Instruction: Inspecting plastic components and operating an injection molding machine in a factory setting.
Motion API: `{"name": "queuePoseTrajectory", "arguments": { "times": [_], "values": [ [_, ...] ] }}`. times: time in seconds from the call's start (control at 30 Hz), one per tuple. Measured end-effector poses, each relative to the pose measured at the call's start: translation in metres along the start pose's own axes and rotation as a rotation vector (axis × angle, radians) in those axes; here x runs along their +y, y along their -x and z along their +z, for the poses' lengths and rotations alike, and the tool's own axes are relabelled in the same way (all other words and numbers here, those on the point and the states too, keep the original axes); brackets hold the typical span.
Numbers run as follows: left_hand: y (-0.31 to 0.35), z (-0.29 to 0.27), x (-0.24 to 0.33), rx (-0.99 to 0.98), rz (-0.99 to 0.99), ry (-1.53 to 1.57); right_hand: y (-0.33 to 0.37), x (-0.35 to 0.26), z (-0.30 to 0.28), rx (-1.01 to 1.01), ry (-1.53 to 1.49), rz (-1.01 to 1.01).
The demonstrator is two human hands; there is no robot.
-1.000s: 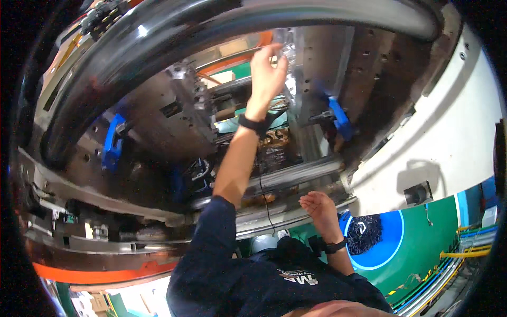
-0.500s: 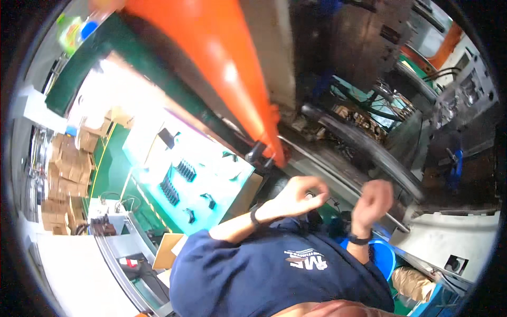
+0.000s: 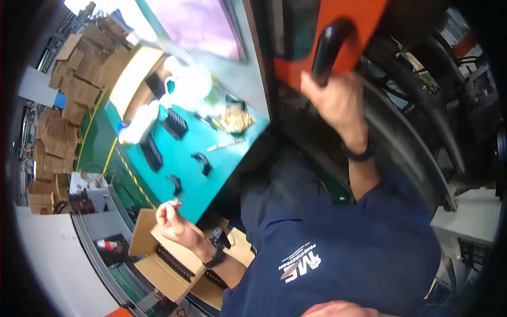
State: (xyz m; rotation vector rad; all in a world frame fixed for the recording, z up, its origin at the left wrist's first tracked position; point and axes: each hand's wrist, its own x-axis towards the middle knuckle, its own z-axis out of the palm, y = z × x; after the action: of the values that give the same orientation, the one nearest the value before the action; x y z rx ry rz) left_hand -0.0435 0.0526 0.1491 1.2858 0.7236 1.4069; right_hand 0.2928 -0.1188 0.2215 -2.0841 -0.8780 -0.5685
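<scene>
My right hand (image 3: 340,105) is closed at the lower end of a curved black handle (image 3: 331,47) on an orange machine door (image 3: 362,31). Some of its fingers are hidden behind the handle. Away to the left, my left hand (image 3: 178,228) is raised near the close edge of a green-topped table (image 3: 193,201). Its fingers are curled together, and anything between them is too small to make out. Just beyond it on the table lie two small black curved parts, one nearer (image 3: 175,185) and one farther (image 3: 202,164).
Rows of black parts (image 3: 173,124), a clear plastic bag (image 3: 193,87) and a heap of small yellowish pieces (image 3: 237,120) sit on the table. An open carton (image 3: 169,274) holding dark parts stands below my left hand. Stacked cartons (image 3: 53,137) line the far left. Dark machinery (image 3: 417,132) fills the right.
The view has swung toward the table. My right hand has gone from in front of the machine to the door handle. My left hand has moved left, beside the table edge.
</scene>
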Motion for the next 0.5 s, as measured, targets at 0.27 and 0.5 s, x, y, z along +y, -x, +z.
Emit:
{"name": "queuePoseTrajectory", "arguments": {
  "times": [0.27,0.5],
  "values": [
    [0.066,-0.048,-0.030,-0.041,0.078,-0.038,0.065,0.007,-0.054,0.106,0.009,0.199],
    [0.087,-0.035,-0.048,-0.055,0.001,0.076,0.148,0.041,-0.158,0.252,-0.006,0.158]
  ]
}}
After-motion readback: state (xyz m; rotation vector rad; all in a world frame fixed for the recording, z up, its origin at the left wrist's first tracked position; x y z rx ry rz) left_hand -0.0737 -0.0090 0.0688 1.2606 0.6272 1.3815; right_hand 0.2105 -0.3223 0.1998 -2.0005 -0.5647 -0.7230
